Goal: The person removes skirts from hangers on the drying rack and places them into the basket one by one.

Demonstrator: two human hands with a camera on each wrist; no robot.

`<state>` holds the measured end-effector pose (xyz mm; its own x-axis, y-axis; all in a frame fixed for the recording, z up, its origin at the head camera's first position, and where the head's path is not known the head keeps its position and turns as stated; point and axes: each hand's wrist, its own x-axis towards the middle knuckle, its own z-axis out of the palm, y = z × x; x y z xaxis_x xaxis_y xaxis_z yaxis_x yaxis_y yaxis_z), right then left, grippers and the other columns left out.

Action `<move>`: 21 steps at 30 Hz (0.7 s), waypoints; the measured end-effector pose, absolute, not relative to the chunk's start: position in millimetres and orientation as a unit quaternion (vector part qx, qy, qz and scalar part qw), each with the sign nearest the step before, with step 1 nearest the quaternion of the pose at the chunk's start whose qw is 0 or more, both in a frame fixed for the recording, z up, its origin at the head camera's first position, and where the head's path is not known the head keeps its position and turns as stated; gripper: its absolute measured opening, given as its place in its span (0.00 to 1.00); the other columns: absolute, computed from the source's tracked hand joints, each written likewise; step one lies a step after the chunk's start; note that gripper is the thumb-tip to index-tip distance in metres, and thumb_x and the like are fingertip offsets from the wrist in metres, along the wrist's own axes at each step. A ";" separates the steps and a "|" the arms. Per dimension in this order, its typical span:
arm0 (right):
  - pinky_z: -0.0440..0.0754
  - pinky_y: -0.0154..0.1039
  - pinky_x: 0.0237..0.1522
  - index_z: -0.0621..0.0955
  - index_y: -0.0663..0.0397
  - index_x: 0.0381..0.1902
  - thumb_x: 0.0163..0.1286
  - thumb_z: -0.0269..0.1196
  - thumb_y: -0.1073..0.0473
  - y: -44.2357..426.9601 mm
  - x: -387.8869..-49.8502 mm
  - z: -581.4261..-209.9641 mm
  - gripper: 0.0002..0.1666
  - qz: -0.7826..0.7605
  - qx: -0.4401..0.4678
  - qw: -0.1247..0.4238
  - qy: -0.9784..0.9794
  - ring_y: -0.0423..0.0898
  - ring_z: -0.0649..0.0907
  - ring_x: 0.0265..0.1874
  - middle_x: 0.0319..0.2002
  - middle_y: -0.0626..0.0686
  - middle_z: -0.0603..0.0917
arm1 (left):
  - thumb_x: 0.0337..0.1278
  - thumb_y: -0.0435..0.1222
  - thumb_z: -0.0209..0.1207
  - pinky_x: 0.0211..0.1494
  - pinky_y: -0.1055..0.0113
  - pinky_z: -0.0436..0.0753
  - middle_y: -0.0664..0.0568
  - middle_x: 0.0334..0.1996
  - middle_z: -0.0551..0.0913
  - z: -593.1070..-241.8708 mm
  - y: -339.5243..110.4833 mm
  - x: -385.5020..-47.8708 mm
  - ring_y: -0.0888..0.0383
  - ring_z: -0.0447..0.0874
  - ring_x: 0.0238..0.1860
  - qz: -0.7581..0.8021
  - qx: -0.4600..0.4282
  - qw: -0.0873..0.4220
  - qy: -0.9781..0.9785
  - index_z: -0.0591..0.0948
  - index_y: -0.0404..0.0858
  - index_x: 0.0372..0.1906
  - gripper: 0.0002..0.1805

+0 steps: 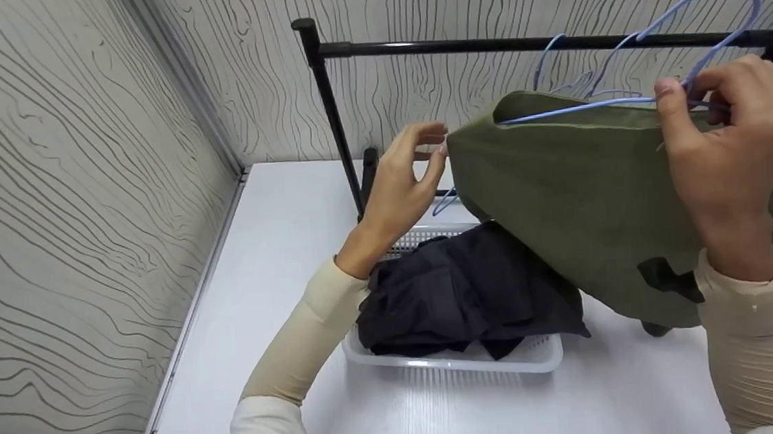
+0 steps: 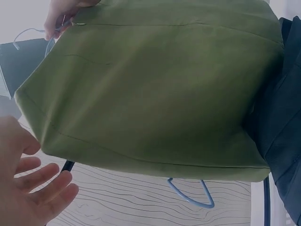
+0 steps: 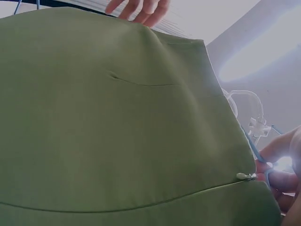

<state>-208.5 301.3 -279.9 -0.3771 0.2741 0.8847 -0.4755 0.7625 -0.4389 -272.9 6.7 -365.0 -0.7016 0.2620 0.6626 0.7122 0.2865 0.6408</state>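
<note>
An olive-green skirt [image 1: 578, 202], with dart seams showing in the right wrist view, hangs in front of the rack. Inside its open top edge lies a light-blue hanger [image 1: 578, 109], whose hook rises above the cloth. My right hand [image 1: 731, 128] pinches this hanger at the base of the hook, thumb in front. At the skirt's left corner is my left hand [image 1: 404, 174], fingers loosely bent and apart. In the left wrist view the left hand [image 2: 33, 183] has spread fingers, its thumb beside the cloth edge. The hanger's right end is hidden.
A black rack rail [image 1: 428, 46] runs behind, with other blue hangers [image 1: 543, 60] on it. Below, dark clothes [image 1: 448, 295] fill a white basket [image 1: 453, 363] on the white table [image 1: 249, 310]. Patterned wall panels [image 1: 47, 202] enclose the left and back.
</note>
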 end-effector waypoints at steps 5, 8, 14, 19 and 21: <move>0.60 0.27 0.43 0.80 0.78 0.28 0.70 0.70 0.56 296.5 -207.5 -278.8 0.25 0.334 0.077 0.549 -0.762 0.25 0.65 0.33 0.30 0.27 0.67 | 0.81 0.33 0.57 0.66 0.68 0.82 0.40 0.63 0.83 -360.8 5.6 -271.7 0.51 0.83 0.64 -0.508 -0.327 0.220 -0.766 0.76 0.29 0.68 0.20; 0.61 0.26 0.43 0.80 0.78 0.29 0.70 0.71 0.57 292.1 -206.1 -277.2 0.24 0.334 0.080 0.544 -0.766 0.25 0.66 0.34 0.30 0.28 0.67 | 0.80 0.34 0.58 0.65 0.68 0.82 0.40 0.62 0.84 -359.2 3.6 -270.9 0.51 0.84 0.61 -0.510 -0.333 0.223 -0.761 0.77 0.29 0.67 0.20; 0.62 0.26 0.41 0.80 0.77 0.28 0.69 0.73 0.55 286.0 -207.7 -275.5 0.26 0.357 0.089 0.542 -0.756 0.26 0.67 0.32 0.30 0.27 0.69 | 0.80 0.35 0.59 0.59 0.68 0.83 0.42 0.52 0.85 -354.1 -1.7 -269.2 0.52 0.84 0.52 -0.508 -0.343 0.254 -0.749 0.82 0.30 0.60 0.15; 0.62 0.25 0.41 0.80 0.77 0.29 0.69 0.73 0.58 279.5 -206.1 -273.9 0.23 0.358 0.095 0.539 -0.756 0.26 0.68 0.31 0.30 0.28 0.69 | 0.80 0.35 0.59 0.55 0.66 0.85 0.42 0.47 0.84 -350.7 -7.5 -268.5 0.52 0.83 0.49 -0.519 -0.345 0.273 -0.733 0.83 0.30 0.55 0.12; 0.62 0.25 0.41 0.80 0.78 0.29 0.70 0.73 0.60 276.6 -204.7 -272.8 0.22 0.354 0.097 0.536 -0.760 0.26 0.68 0.32 0.30 0.28 0.69 | 0.79 0.35 0.59 0.54 0.66 0.85 0.42 0.46 0.83 -349.9 -10.0 -268.3 0.53 0.83 0.48 -0.525 -0.344 0.278 -0.728 0.84 0.31 0.54 0.11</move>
